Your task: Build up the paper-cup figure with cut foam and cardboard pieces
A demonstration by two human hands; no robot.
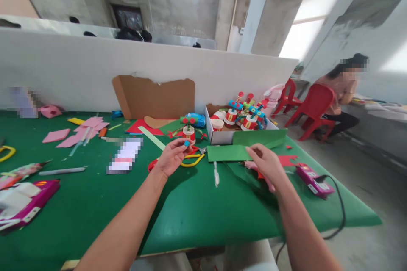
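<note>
My left hand (171, 156) pinches a small blue piece (187, 143), too small to make out in detail. Between the thumb and fingers of my right hand (264, 160) is a strip of green paper (225, 153), held by its right end above the table. Just beyond my left hand stands a paper-cup robot figure (188, 132) with a green head, red round eyes and coiled arms. Yellow-handled pliers (194, 160) lie beside that hand. Under the strip is a clear pen (216, 175). A pink tool (251, 164), perhaps a glue gun, is partly hidden by my right hand.
A white box (219, 137) holds several finished cup figures. Brown cardboard (155, 97) leans against the white partition (63, 67). Purple power strips (313, 180) sit at both sides, with a cable off the right edge. Pink paper (90, 123) is scattered left. A person sits on a red chair (321, 97).
</note>
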